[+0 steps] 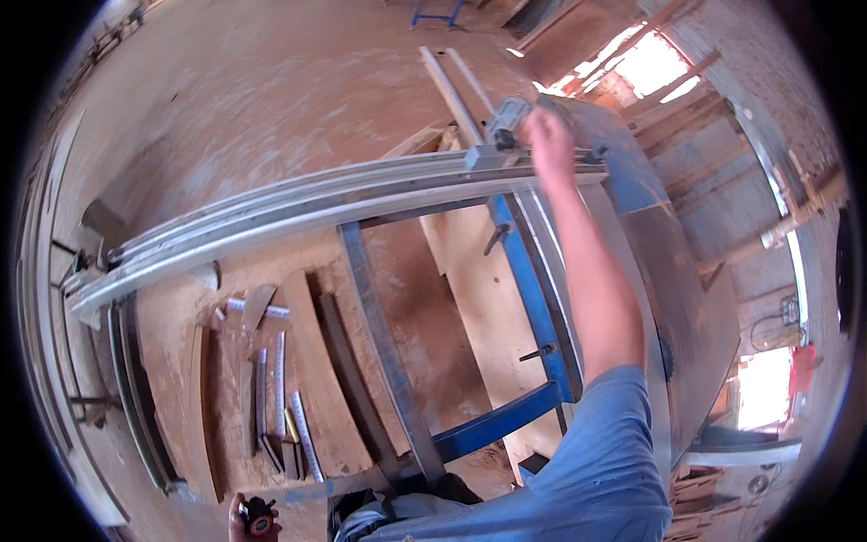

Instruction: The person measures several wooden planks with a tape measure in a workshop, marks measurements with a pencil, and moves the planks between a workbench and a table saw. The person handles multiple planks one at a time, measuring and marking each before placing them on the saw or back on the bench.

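At the bottom edge, my left hand (238, 519) is closed around a small black and orange tape measure (259, 519). My right arm, in a blue sleeve, reaches far forward over a sliding table saw. Its end, my right hand (551, 149), is beside a grey clamp-like block (510, 116) mounted on the long aluminium rail (298, 206). Motion smears the fingers, so I cannot tell whether they grip the block or only touch it. A narrow bar (449, 95) runs away from the block toward the far side.
Wooden strips (330, 379), steel rulers (278, 384) and offcuts lie on a board to the left. A blue frame (533, 298) with black levers (539, 352) stands in the middle. Right of my arm is the saw's large flat table (664, 262). Sawdust covers the floor (262, 108).
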`<state>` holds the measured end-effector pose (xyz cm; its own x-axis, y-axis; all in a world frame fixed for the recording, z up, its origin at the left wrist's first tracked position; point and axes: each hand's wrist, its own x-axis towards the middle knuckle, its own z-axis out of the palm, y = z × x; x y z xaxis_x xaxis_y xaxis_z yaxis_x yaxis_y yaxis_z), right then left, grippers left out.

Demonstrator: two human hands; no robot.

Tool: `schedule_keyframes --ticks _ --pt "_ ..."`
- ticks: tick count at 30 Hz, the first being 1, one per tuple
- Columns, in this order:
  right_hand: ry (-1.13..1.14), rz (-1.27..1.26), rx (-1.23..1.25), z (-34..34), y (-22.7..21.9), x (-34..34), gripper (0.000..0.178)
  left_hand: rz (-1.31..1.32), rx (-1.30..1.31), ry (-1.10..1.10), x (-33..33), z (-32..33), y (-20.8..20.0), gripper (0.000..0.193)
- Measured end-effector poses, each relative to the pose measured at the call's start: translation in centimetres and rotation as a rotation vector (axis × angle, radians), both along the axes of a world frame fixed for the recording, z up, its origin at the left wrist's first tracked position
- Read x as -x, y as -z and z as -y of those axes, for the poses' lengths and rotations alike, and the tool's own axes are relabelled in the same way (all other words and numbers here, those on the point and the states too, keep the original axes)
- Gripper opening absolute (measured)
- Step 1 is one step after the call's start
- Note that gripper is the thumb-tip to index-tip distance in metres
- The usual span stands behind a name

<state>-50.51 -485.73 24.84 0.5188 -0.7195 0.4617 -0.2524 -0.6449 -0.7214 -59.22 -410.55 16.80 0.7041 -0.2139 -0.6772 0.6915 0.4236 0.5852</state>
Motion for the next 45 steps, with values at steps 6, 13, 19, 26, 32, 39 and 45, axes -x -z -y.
schedule_keyframes --ticks 6,13,19,26,32,39,45 --pt "-0.447 -0.626 -0.067 -23.4 12.6 10.2 0.037 0.106 -0.061 -0.066 3.1 -1.5 0.6 0.044" --pt "-0.525 -0.732 -0.119 -37.3 18.9 26.0 0.028 0.032 -0.055 -0.163 4.2 -4.6 0.7 0.041" --pt "-0.389 -0.547 0.146 -40.7 21.3 26.8 0.035 0.283 -0.218 0.055 -0.8 -4.4 3.3 0.033" --pt "-0.157 -0.79 -0.009 -41.6 20.2 26.4 0.05 0.451 -0.329 0.187 0.9 -6.5 1.3 0.04" --pt "-0.088 -0.901 0.012 -43.0 18.8 26.2 0.073 0.44 -0.208 0.271 1.6 -13.3 4.5 0.039" --pt "-0.07 -0.886 0.001 -44.5 18.8 26.8 0.071 0.14 0.039 0.051 2.2 -15.8 3.5 0.041" --pt "0.059 -0.673 0.179 -44.7 21.2 27.0 0.073 0.092 0.122 0.036 2.4 -17.6 4.2 0.033"
